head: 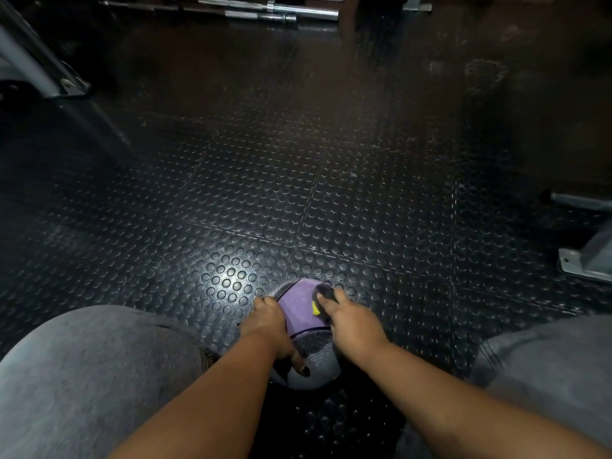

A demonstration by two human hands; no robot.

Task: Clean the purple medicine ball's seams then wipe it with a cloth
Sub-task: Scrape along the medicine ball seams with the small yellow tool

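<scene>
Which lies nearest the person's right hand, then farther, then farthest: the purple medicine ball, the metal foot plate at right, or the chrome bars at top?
1. purple medicine ball: under the right hand, which presses a dark pad on it, between the knees.
2. metal foot plate: on the floor, off to the right.
3. chrome bars: far ahead, at the top.

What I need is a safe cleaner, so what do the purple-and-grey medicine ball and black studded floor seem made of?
Purple-and-grey medicine ball: probably rubber or rubbery synthetic, matte; its grey panel shows fine moulded grain. Black studded floor: likely rubber tiles, semi-gloss; raised round studs, straight joints, glare. The dark tool in the right hand is too blurred to judge.
</scene>
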